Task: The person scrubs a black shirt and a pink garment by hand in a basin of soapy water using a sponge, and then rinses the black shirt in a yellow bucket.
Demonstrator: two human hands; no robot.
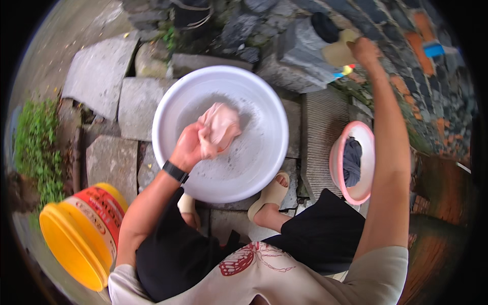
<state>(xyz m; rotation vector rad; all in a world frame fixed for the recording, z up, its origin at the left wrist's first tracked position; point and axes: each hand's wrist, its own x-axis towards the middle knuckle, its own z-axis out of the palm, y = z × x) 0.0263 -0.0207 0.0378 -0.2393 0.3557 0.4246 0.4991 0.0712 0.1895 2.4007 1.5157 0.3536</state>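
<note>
My left hand (pixel 193 144), with a black band on its wrist, grips a bunched light pink cloth (pixel 221 124) above a large white plastic basin (pixel 160 126). Shallow water with some suds lies in the basin. My right arm reaches out to the upper right, where my right hand (pixel 366 51) grips the edge of a beige, slightly blurred object (pixel 337 51), whose kind I cannot tell. That object is beside a grey stone block (pixel 305 45) near the brick wall.
A pink-rimmed basin (pixel 334 164) with a dark cloth (pixel 351 162) stands at the right, beside a ribbed stone slab (pixel 316 133). At the lower left a yellow bucket (pixel 72 240) lies tilted. Green plants (pixel 38 148) grow by the uneven paving stones (pixel 143 108).
</note>
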